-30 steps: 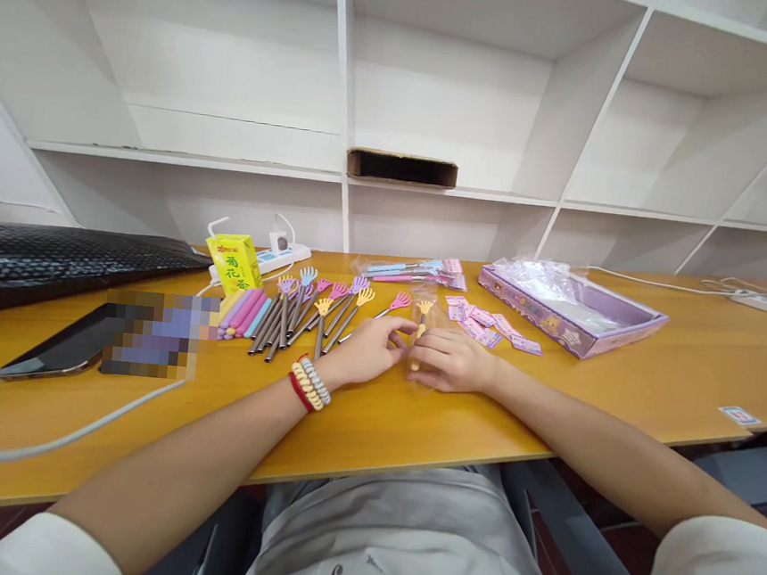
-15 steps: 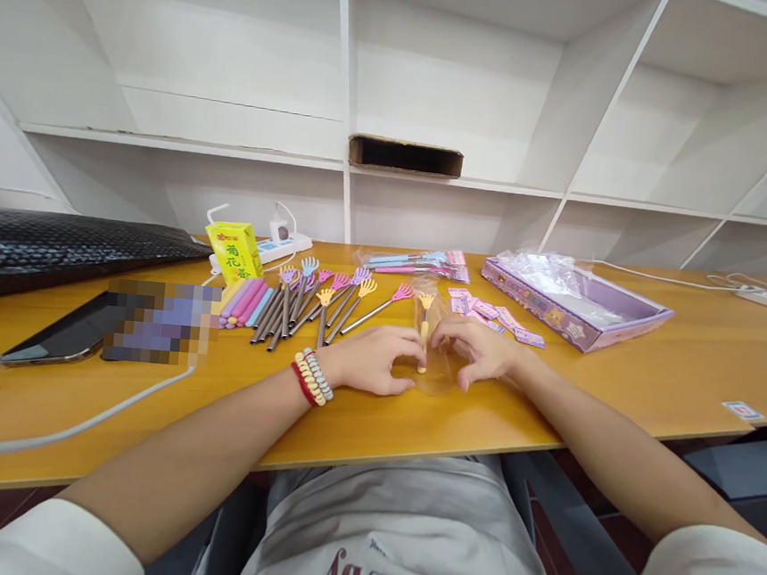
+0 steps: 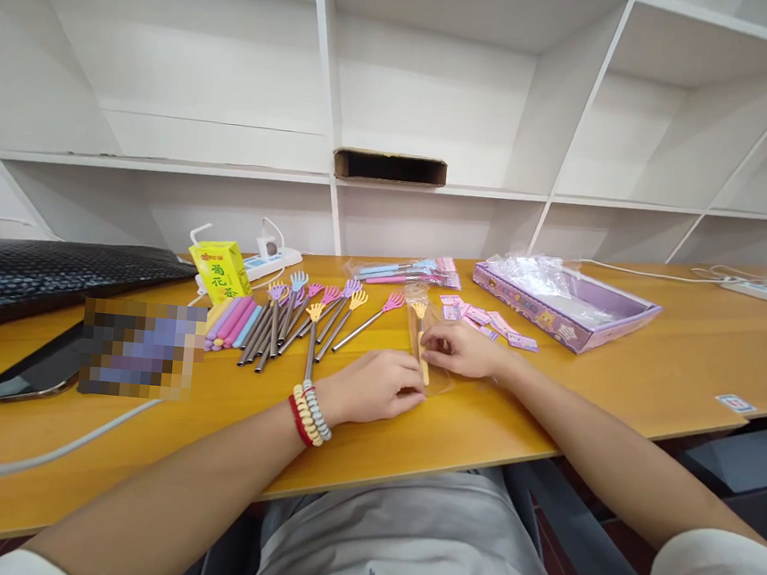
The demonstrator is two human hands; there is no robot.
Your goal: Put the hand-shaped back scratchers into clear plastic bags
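A yellow claw-headed stick [image 3: 420, 310] lies in a clear plastic sleeve [image 3: 416, 292] on the table before me. My left hand [image 3: 378, 387] rests at the sleeve's lower left, its fingers curled by the edge. From the right, my right hand [image 3: 457, 348] has its fingers bent together on the sleeve, beside the stick's handle. Left of the sleeve lie a pink claw with a metal rod [image 3: 368, 324] and several more metal rods with coloured claw heads. Coloured handles [image 3: 236, 321] are piled beside them. Small pink cards [image 3: 479, 315] lie to the right.
Packaged sticks [image 3: 405, 271] lie at the back. A purple tray [image 3: 564, 326] with clear plastic sits at the right, and a yellow drink carton [image 3: 220, 271] at the left. A phone [image 3: 28, 364], a white cable [image 3: 66, 452] and a power strip [image 3: 273, 263] are also on the left.
My right hand has moved left onto the sleeve beside the stick, its fingers closing. My left hand has shifted slightly down from the handle. The camera view has tilted and shifted a little.
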